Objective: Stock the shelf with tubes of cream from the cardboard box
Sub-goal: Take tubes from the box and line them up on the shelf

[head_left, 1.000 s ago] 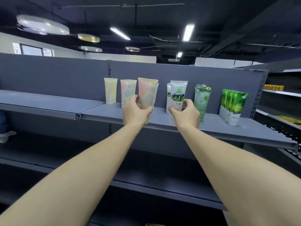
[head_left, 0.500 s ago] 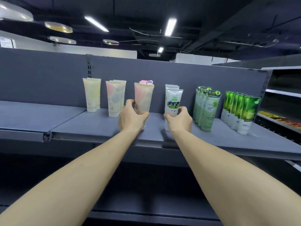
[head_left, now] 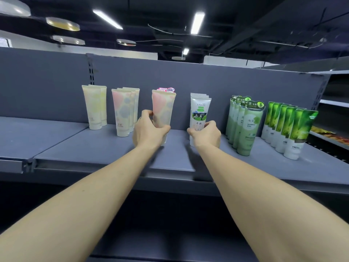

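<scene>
On the grey shelf (head_left: 105,148) stand rows of cream tubes, cap down. My left hand (head_left: 150,130) grips the lower part of a pink-patterned tube (head_left: 164,108), upright at the front of its row. My right hand (head_left: 205,135) holds the base of a white tube with a cow picture (head_left: 199,114), the front one of a short row. Left of them stand pale yellow tubes (head_left: 94,107) and pink-and-blue tubes (head_left: 122,112). The cardboard box is out of view.
To the right stand pale green tubes (head_left: 249,127) and bright green tubes (head_left: 300,133) in rows. The shelf's grey back panel (head_left: 170,76) rises behind. A second shelf board (head_left: 28,133) adjoins on the left. Lower shelves lie dark below; another rack (head_left: 332,103) is far right.
The view has moved closer and slightly down on the shelf. Both hands have stayed on their tubes, which now stand lower, resting on the shelf board.
</scene>
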The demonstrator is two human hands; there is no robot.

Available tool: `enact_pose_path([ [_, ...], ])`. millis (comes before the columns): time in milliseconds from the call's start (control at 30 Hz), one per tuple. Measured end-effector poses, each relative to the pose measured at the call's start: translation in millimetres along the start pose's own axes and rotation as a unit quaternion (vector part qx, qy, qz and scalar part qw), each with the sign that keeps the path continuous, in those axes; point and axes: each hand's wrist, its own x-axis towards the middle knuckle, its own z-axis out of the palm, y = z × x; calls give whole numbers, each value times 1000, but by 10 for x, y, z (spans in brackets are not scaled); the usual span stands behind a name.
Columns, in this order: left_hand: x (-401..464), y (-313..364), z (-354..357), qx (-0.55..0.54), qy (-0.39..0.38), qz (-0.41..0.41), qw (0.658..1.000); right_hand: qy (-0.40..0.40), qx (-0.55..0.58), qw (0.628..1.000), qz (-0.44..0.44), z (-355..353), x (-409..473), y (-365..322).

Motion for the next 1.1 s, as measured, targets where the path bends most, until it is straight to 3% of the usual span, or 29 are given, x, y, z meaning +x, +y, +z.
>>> enact_pose_path([
  [600, 35, -51, 6, 6, -8, -25, 1000, -23, -32, 999, 25, 61, 28, -13],
  [867, -49, -28, -187, 2, -7, -31, 999, 28, -5, 1000, 2, -38, -154, -24],
  [1100, -70, -124, -455, 0, 3, -35, 999, -35, -29, 999, -29, 60, -392, -87],
])
